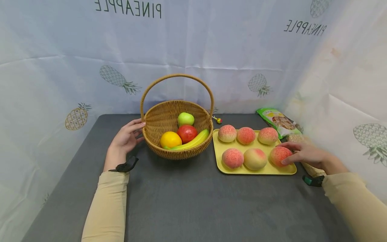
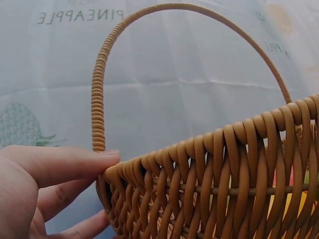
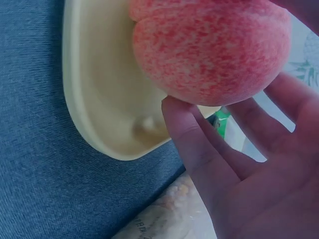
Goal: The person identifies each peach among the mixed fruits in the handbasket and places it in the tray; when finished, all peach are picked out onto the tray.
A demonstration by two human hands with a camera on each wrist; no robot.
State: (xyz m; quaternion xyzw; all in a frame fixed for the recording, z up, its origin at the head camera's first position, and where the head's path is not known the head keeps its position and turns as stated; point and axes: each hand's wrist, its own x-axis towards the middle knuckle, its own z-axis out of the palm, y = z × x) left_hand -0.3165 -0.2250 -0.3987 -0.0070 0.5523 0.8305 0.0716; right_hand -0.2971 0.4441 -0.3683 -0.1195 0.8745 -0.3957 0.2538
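My left hand [image 1: 126,136] rests against the left side of a wicker basket [image 1: 173,155]. In the left wrist view, its fingertips touch the rim and outer wall near the foot of the handle [image 2: 98,99]. The basket stands upright and holds a green apple [image 1: 185,119], a red fruit [image 1: 187,133], an orange [image 1: 170,139] and a banana [image 1: 195,140]. On the right, my right hand [image 1: 309,155] grips a peach [image 1: 279,156] at the front right corner of a yellow tray [image 1: 257,170]. Thumb and fingers lie about the peach [image 3: 209,55]; its far side is hidden.
Several other peaches, such as one at the front left [image 1: 232,158], sit on the tray in two rows. A green-edged snack bag [image 1: 279,121] and a clear bag [image 3: 169,214] lie right of the tray. A small lollipop [image 1: 219,120] lies behind. Pineapple-print cloth [image 1: 187,40] hangs behind the table.
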